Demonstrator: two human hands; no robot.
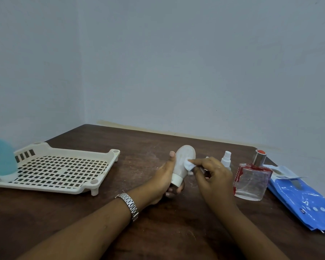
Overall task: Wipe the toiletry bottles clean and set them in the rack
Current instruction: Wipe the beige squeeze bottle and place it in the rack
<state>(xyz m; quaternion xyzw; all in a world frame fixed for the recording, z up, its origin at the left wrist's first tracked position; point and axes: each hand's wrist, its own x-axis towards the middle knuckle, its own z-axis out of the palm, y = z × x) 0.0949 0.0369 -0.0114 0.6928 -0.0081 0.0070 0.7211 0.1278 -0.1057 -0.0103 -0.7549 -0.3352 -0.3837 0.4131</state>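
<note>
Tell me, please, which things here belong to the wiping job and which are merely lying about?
Job: white bottle in the left hand, wipe in the right hand, rack, blue bottle in it, spray bottle, perfume bottle.
Lying about: blue packet, wristwatch.

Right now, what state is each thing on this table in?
White bottle: held cap-down in left hand, being wiped.
Wipe: pinched by right hand against it.
Blue bottle: standing in rack.
Perfume bottle: upright on table, capped.
Spray bottle: upright, behind right hand.
Wipes pack: lying flat.
</note>
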